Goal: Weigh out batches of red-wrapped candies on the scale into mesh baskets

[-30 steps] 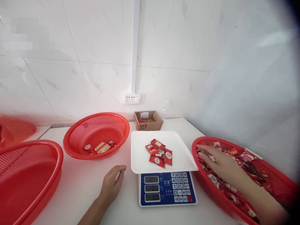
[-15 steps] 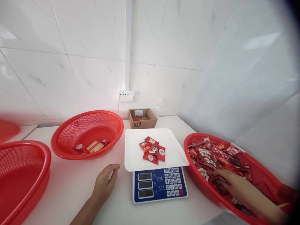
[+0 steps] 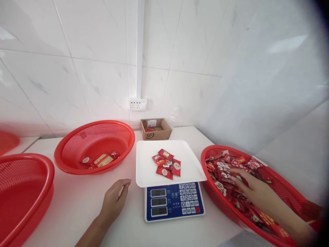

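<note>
My left hand [image 3: 115, 199] rests on the white table left of the scale, fingers curled with the thumb against them, and nothing shows in it. Over the right-hand red basket [image 3: 218, 206], my right hand [image 3: 250, 187] has its thumb and fingers closed about a dark red snack packet [image 3: 224, 176]; the fingers partly cover it. Loose red packets [image 3: 257, 216] fill this basket. Between my hands stands a blue-and-white digital scale [image 3: 174, 200]. Several small red packets [image 3: 167, 164] lie in a loose pile on its white tray [image 3: 146, 171].
Behind the scale is a small open cardboard box [image 3: 156, 130] with some red items inside. A red basket [image 3: 61, 157] at the back left holds a few packets and a tan-and-red one [image 3: 103, 160]. Another red basket [image 3: 48, 178] stands at the left edge. A wall socket [image 3: 138, 104] is above the box.
My right hand has moved up and a little away from me within the basket, from the nearer packets to the dark red one. My left hand and the packets on the tray stay put.
</note>
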{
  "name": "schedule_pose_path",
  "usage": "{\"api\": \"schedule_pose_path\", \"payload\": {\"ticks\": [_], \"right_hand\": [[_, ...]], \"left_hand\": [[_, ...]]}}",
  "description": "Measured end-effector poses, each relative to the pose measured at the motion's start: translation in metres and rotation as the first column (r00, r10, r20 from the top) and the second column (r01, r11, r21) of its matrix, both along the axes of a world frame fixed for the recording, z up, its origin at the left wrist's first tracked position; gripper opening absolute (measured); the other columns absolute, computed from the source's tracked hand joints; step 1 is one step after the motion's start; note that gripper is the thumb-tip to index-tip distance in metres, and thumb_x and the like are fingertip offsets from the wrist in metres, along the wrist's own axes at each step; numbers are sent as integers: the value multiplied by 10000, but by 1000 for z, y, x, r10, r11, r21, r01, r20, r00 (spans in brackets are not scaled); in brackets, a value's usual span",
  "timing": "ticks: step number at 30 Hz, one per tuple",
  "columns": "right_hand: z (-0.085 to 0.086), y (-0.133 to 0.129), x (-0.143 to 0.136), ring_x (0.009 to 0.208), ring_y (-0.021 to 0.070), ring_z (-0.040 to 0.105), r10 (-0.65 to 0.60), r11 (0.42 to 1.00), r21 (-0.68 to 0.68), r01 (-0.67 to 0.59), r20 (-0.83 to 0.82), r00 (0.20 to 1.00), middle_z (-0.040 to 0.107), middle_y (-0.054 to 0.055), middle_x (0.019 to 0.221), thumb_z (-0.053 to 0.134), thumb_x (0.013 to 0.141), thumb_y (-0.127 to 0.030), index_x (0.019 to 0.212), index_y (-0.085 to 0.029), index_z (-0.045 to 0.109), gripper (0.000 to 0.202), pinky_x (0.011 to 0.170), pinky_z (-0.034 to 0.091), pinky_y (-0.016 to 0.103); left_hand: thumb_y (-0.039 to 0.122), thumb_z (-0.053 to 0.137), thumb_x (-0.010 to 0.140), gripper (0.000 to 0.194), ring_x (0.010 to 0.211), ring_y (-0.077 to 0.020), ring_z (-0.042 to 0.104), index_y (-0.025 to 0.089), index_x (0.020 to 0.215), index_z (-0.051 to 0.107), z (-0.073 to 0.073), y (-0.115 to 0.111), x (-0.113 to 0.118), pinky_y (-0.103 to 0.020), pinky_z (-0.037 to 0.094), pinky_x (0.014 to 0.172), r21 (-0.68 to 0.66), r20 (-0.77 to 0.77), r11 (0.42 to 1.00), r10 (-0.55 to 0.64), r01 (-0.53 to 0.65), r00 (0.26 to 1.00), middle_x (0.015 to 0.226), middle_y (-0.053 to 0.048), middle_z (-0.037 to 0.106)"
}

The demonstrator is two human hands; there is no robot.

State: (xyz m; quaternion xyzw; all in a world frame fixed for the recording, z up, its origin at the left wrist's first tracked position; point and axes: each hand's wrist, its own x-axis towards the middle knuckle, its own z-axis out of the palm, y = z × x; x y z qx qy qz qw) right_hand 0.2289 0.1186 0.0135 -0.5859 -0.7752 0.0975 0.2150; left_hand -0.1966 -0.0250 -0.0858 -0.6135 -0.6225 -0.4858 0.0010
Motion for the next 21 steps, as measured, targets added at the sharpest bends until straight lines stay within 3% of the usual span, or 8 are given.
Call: {"api": "schedule_pose_path", "payload": {"ticks": [3, 7, 10, 14, 21], "right_hand": [[13, 2, -42, 1109, 272, 565, 80, 992, -91, -91, -114, 990, 624, 61, 1191, 406, 834, -472, 1114, -252, 570, 392, 962, 442, 428], [21, 13, -96, 1062, 248, 591, 198, 952, -192, -237, -206, 958, 614, 68, 1198, 398, 845, -417, 1166, -239, 544, 395, 900, 486, 397], [22, 28, -125, 1077, 234, 582, 284, 919, -226, -323, -187, 940, 591, 69, 1237, 404, 847, -351, 1232, -235, 512, 416, 909, 476, 382], [18, 51, -148, 1143, 224, 526, 399, 887, -244, -392, -25, 917, 558, 56, 1289, 428, 839, -260, 1214, -214, 544, 396, 988, 401, 384], [7, 69, -164, 1033, 225, 578, 397, 905, -232, -357, 156, 905, 634, 58, 1161, 435, 842, -220, 1106, -216, 613, 319, 895, 433, 359]], "left_hand": [[237, 465, 868, 175, 743, -132, 678, 208, 896, 635, 1, 0, 1, -206, 545, 685, 3, -8, 1000, -7, 7, 1000, 811, -15, 708], [220, 465, 869, 166, 731, -126, 674, 203, 892, 628, 3, -1, 2, -203, 543, 680, 30, -13, 1000, -10, 10, 1000, 801, -12, 703], [210, 464, 872, 164, 733, -123, 673, 202, 890, 626, 2, -1, 2, -200, 541, 678, 46, -13, 999, -17, 17, 1000, 803, -12, 703], [208, 463, 872, 167, 741, -128, 674, 204, 900, 627, 1, -1, 1, -205, 542, 680, 46, -7, 999, -16, 16, 1000, 810, -16, 703], [192, 463, 873, 161, 764, -127, 669, 206, 914, 619, -3, -1, 0, -209, 537, 703, 49, 3, 999, -23, 23, 1000, 825, -19, 698]]}}
